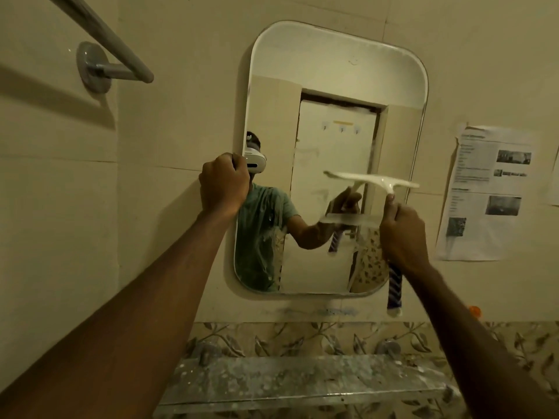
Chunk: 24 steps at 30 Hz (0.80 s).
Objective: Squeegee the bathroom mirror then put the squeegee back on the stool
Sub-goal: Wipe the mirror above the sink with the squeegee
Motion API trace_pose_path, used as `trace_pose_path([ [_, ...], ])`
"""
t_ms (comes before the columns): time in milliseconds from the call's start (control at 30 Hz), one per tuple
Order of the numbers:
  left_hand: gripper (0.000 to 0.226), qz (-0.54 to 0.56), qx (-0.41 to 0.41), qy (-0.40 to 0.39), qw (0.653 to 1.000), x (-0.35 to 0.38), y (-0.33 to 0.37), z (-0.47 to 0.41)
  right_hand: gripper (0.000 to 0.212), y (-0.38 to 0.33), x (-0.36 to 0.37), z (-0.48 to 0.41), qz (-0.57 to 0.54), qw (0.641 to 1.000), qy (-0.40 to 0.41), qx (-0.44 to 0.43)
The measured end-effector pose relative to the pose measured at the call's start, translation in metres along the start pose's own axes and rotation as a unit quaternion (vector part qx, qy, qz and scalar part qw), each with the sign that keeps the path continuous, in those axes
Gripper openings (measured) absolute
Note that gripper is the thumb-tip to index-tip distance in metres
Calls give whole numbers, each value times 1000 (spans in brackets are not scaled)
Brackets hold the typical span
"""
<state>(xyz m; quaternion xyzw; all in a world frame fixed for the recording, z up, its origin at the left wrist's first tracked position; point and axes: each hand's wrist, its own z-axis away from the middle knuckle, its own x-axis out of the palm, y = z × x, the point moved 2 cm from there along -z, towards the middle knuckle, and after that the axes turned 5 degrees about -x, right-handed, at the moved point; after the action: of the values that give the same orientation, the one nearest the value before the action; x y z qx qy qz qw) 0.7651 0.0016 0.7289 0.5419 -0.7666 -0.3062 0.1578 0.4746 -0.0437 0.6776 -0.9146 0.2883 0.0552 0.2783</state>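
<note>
A rounded bathroom mirror (pixel 332 71) hangs on the tiled wall ahead. My left hand (pixel 223 182) grips the mirror's left edge at mid height. My right hand (pixel 402 234) is closed around the handle of a white squeegee (pixel 372 180), whose blade lies roughly level against the glass on the mirror's right side. The striped purple and white end of the handle sticks out below my fist. The lower left of the glass shows smears. The stool is out of view.
A grey towel rail (pixel 102 40) juts from the wall at upper left. A dusty shelf (pixel 302 379) runs below the mirror. A printed paper sheet (pixel 487 192) is stuck to the wall at right, with a small orange object (pixel 474 311) below it.
</note>
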Motion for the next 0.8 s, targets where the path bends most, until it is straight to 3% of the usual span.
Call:
trace_pose_path([
  [233, 40, 4, -9, -8, 1000, 1, -2, 1, 44, 39, 20, 104, 66, 993, -58, 75],
  [533, 40, 9, -17, -17, 1000, 0, -3, 4, 53, 7, -19, 3, -1, 999, -13, 32],
  [800, 40, 7, -6, -1, 1000, 3, -5, 4, 41, 50, 21, 130, 47, 993, -56, 94],
])
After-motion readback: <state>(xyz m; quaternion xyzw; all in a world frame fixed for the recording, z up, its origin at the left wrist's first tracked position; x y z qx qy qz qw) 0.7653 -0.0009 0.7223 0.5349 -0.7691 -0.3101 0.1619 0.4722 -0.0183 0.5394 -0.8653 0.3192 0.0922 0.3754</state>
